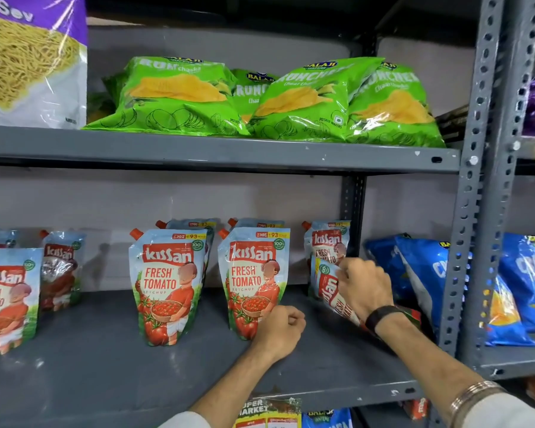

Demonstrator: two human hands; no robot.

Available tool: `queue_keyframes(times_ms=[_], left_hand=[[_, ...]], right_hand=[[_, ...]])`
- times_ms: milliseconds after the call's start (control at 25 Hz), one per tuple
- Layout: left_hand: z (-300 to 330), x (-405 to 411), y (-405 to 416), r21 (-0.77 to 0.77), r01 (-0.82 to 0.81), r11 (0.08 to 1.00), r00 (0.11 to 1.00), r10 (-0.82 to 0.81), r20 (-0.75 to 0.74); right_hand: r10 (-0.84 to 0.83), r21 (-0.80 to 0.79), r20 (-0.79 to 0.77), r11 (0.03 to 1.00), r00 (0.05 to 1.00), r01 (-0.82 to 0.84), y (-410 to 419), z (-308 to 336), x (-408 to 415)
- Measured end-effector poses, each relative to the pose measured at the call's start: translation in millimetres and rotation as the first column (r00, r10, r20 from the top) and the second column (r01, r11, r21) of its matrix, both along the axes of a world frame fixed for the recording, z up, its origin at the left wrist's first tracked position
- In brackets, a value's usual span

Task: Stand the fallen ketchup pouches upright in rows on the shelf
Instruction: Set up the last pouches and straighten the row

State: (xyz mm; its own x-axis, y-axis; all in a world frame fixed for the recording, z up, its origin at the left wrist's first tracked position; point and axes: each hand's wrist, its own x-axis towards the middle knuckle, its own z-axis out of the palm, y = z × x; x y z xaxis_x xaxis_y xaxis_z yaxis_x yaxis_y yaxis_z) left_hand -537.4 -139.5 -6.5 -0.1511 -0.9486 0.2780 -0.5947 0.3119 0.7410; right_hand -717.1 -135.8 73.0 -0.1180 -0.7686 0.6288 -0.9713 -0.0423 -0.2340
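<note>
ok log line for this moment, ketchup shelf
phase: righting pouch | right hand: gripping tilted ketchup pouch at shelf's right end | left hand: fisted, at base of upright front pouch | shelf: other visible pouches upright

You faced pale blue ketchup pouches (166, 285) with orange-red caps, red logo panels and printed red tomatoes, standing on a dull grey metal shelf (105, 359). Above them lay bright green crisp bags (179, 97) patterned with yellow wafers, beside a purple-and-clear noodle-snack bag (31, 57). Your right wrist wore a black band (380, 316), near blue crisp bags (426, 273).
</note>
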Motion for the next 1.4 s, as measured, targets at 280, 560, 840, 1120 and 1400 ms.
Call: queue_keyframes(times_ms=[280, 560, 840, 1120, 1400], left_hand=[[18, -48, -7, 0.241, 0.118, 0.963, 0.875, 0.014, -0.484], [39, -57, -4, 0.192, 0.099, 0.976, 0.729, 0.060, -0.682], [63, -55, -34, -0.043, -0.159, 0.986, 0.887, 0.124, -0.445], [57, -52, -64, -0.068, -0.180, 0.981, 0.904, 0.138, -0.405], [62, -60, -66, -0.026, -0.204, 0.979, 0.886, 0.174, -0.429]], right_hand=[[0.247, -0.216, 0.725, 0.968, 0.643, -0.128, 5, 23, -39], [0.303, -0.259, 0.900, 0.950, 0.313, -0.175, 8, 24, -51], [0.334, -0.324, 0.942, 0.933, 0.041, -0.157, -5, 17, -52], [0.353, -0.346, 0.936, 0.919, 0.001, -0.186, -32, 14, -52], [0.342, -0.331, 0.939, 0.928, 0.042, -0.169, -54, 12, -62]])
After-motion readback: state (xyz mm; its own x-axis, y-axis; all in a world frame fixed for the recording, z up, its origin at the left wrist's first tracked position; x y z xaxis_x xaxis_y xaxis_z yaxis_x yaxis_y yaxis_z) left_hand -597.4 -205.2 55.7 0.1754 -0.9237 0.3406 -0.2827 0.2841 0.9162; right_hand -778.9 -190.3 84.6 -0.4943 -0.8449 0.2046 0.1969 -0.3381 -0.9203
